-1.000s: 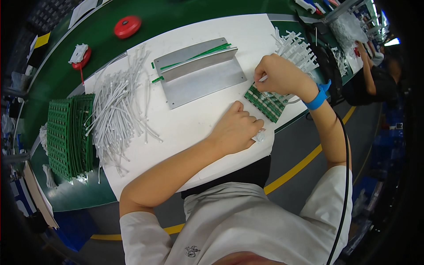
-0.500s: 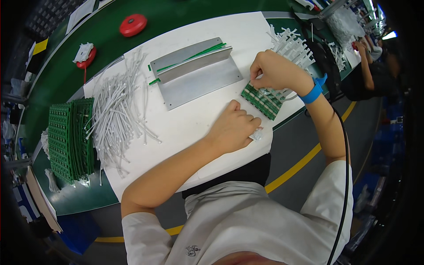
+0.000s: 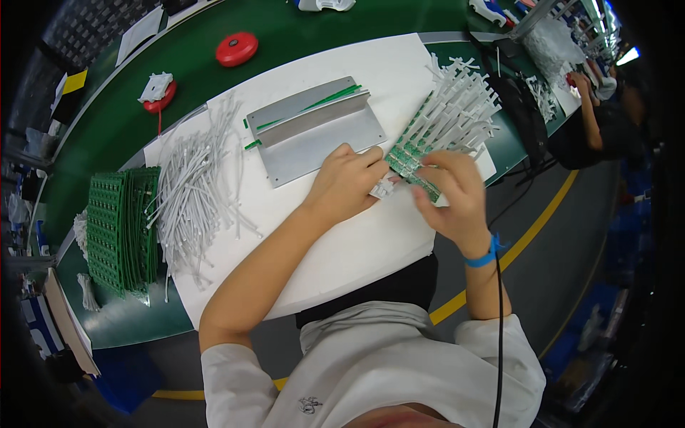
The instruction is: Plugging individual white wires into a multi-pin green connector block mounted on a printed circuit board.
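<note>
My left hand [image 3: 345,182] is closed around a few small white plastic connectors [image 3: 382,187], which poke out past its fingers. To its right lies a green circuit board panel [image 3: 404,160], with many white connectors with leads [image 3: 457,107] standing along its far part. Over the near end of the panel is my right hand [image 3: 454,191], its thumb and fingers spread apart and slightly blurred. Nothing shows between those fingers. A blue band [image 3: 483,255] with a black cord circles the right wrist.
A grey metal angle fixture [image 3: 321,139] with thin green strips sits mid-table on white sheeting. Left of it spreads a pile of white cables [image 3: 196,185], then stacked green circuit boards [image 3: 118,228]. Red round objects [image 3: 237,49] lie farther back. Another person [image 3: 592,118] works at far right.
My right hand has moved nearer from the panel's far corner, and its pinched fingers have spread. The left hand has shifted up and left, still holding the connectors.
</note>
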The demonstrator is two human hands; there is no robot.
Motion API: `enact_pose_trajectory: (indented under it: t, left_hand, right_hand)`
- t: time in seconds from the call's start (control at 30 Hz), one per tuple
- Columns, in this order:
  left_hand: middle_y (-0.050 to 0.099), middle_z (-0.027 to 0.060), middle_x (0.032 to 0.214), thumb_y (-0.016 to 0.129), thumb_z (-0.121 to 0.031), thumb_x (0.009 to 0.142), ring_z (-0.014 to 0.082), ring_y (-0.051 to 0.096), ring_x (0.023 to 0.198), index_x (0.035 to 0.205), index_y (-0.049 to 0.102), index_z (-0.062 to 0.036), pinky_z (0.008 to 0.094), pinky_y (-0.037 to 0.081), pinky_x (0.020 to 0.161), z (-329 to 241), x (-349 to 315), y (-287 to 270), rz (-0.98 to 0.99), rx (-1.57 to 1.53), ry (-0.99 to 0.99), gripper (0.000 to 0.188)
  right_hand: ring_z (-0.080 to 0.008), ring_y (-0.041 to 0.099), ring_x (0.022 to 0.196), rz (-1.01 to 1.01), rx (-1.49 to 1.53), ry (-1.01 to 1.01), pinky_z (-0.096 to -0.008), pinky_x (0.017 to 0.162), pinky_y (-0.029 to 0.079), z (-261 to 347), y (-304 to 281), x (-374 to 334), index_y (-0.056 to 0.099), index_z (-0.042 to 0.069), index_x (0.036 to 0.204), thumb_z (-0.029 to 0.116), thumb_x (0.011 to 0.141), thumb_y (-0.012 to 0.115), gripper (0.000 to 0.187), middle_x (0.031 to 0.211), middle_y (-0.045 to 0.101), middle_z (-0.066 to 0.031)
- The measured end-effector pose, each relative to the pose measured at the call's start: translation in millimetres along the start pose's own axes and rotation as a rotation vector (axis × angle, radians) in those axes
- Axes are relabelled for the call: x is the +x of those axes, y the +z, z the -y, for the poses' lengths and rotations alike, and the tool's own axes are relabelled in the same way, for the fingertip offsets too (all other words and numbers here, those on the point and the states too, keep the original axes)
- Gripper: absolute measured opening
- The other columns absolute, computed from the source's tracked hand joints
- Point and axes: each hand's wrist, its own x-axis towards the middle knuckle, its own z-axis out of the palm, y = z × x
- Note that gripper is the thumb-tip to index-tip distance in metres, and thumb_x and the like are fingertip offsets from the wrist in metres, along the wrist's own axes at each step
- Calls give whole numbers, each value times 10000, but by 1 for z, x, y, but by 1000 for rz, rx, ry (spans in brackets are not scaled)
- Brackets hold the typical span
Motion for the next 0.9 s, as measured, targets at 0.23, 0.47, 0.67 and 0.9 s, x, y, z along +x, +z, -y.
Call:
enact_pose_trajectory:
  t: [0.23, 0.47, 0.67, 0.9]
  left_hand:
    - [649, 12, 1182, 814, -77, 630, 205, 655, 791, 902, 595, -94, 345, 430, 775, 9, 7, -3, 62, 141, 69, 350]
    - [711, -7, 1228, 809, -146, 759, 200, 647, 712, 808, 621, -81, 326, 451, 717, 9, 16, 4, 41, 180, 112, 205]
    - [719, 1, 1231, 795, -109, 729, 193, 660, 715, 812, 614, -80, 330, 453, 701, 13, 16, 8, 31, 176, 113, 201]
    - [727, 22, 1219, 785, -93, 720, 201, 660, 707, 803, 613, -75, 342, 458, 668, 11, 14, 10, 16, 253, 130, 192]
  right_hand:
    - [-320, 646, 1072, 107, -24, 8, -411, 896, 479, -25, 31, -11, 614, 58, 952, 196, 773, 821, 306, 1178, 668, -113]
    - [-310, 650, 1058, 34, 28, 90, -402, 868, 484, -32, 46, -23, 596, 62, 917, 171, 759, 809, 287, 1178, 675, -118]
    - [-301, 649, 1036, 85, 27, 125, -394, 834, 481, -29, 41, -16, 599, 51, 919, 168, 755, 806, 288, 1159, 674, -110]
    - [-296, 648, 1055, 68, 5, 95, -409, 865, 476, -31, 44, -19, 619, 43, 945, 156, 764, 784, 270, 1154, 666, -102]
